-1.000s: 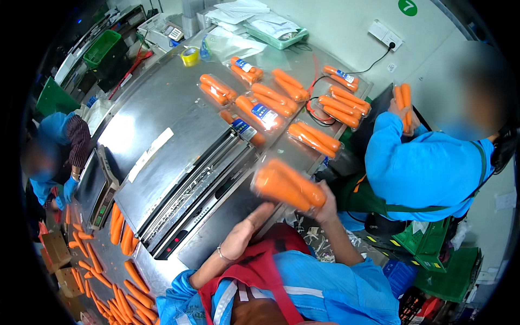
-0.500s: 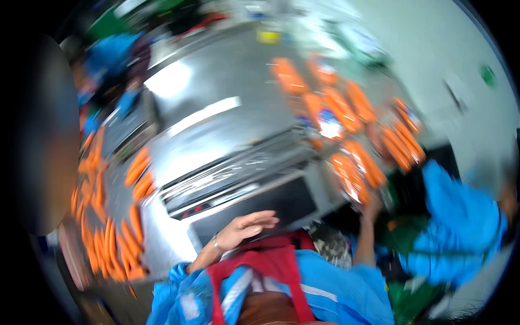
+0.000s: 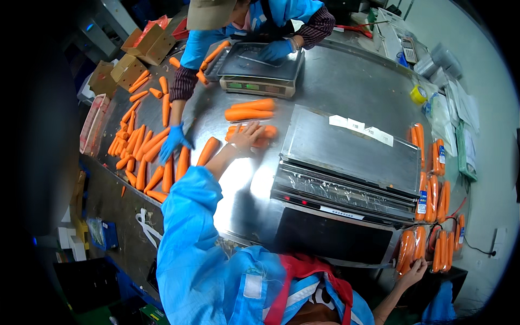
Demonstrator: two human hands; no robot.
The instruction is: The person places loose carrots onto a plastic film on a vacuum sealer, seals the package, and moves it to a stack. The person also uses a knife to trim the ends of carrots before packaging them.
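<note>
My left hand [image 3: 246, 137] reaches out over the steel table, its fingers laid over a small group of loose carrots [image 3: 268, 132] and gripping them. Just beyond lies another pair of carrots [image 3: 250, 111]. Far to the right, my right hand [image 3: 414, 272] pinches the near end of a clear bag of carrots [image 3: 406, 251] at the table's edge. More bagged carrots [image 3: 431, 197] lie in rows behind and beside it. Between my arms stands a wrapping machine [image 3: 346, 157] with a metal top and a black front plate [image 3: 331, 236].
Across the table a co-worker's blue-gloved hand [image 3: 174, 143] reaches into a loose carrot pile [image 3: 135, 142]; the other glove [image 3: 275, 50] rests on a weighing scale [image 3: 260, 73]. Cardboard boxes [image 3: 149, 46] stand far left. Yellow tape [image 3: 418, 94] and plastic bags [image 3: 441, 119] lie at the right wall.
My view has swung left and steadied. My left hand has gone from empty above the black plate to the loose carrots. My right hand stays at the bagged carrots.
</note>
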